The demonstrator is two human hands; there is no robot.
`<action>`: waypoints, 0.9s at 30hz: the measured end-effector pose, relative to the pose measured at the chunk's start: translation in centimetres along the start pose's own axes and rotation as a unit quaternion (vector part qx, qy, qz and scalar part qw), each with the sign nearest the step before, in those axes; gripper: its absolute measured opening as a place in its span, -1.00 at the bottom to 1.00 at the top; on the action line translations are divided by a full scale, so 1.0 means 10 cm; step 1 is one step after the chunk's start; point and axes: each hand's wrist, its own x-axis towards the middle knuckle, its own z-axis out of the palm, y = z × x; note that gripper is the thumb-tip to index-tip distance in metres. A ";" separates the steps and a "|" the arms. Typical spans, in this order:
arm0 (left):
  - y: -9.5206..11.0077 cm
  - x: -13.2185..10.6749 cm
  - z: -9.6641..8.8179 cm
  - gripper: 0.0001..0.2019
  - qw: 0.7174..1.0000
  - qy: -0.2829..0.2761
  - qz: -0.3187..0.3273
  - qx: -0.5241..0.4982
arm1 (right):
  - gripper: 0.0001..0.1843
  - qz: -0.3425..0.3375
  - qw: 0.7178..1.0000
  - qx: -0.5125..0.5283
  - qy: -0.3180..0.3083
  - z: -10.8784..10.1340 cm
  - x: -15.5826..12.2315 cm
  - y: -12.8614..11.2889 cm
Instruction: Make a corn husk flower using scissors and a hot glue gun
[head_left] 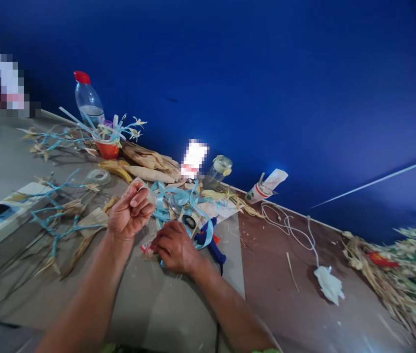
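Note:
My left hand (pixel 130 210) is raised over the table, its fingers curled into a pinch. A thin, pale, see-through piece (pixel 150 195) shows at its fingertips, too blurred to name. Lower and to the right, my right hand (pixel 176 246) is bent down with its fingers closed together. A small red-and-white thing (pixel 146 248) lies at those fingertips, partly hidden by them. Just behind the right hand are a tangle of light blue ribbon (pixel 178 196) and a black ring (pixel 189 221). A blue glue gun (pixel 215 250) rests beside the right wrist.
Blue-wrapped branches (pixel 55 230), a tape roll (pixel 98 176) and a white power strip (pixel 5 215) lie at left. Behind stand a red cup (pixel 108 149), a red-capped bottle (pixel 89 100) and a jar (pixel 217 171). Rightward are a white cable (pixel 289 223), crumpled tissue (pixel 329 284) and dried husks (pixel 373 279).

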 end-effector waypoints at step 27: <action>-0.09 0.00 0.00 -0.89 0.996 -0.008 -0.059 0.062 | -0.94 0.098 0.994 0.037 -0.029 -0.08 0.02 -0.14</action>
